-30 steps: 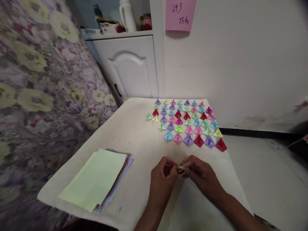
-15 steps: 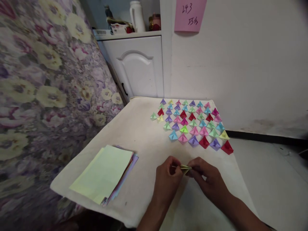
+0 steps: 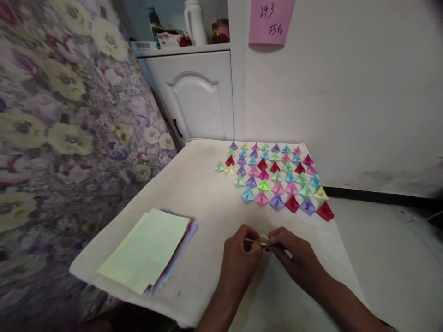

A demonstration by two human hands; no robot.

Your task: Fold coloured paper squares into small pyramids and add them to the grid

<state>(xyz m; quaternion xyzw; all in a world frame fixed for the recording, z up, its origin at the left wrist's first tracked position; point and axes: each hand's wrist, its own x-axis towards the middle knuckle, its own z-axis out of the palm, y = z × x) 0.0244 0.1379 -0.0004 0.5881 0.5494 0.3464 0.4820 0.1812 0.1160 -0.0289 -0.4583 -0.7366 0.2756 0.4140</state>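
Rows of small folded paper shapes [image 3: 275, 177] in many colours cover the far right part of the table [image 3: 194, 184]. I judge these to be finished pieces, so a good share of the folding looks done. To the left of those rows and nearer the person lies a stack of flat sheets [image 3: 148, 249], pale green on top and unfolded, which suggests plenty is left. One more piece is in work: a small yellow-green folded paper [image 3: 263, 240], just in front of the rows' near edge, gripped between both hands. The left hand [image 3: 238, 260] pinches its left end and the right hand [image 3: 294, 258] its right end. The fingertips [image 3: 273, 242] of both are closed tight on it, with only a sliver of paper showing between them. How far this piece is folded is too small to tell.
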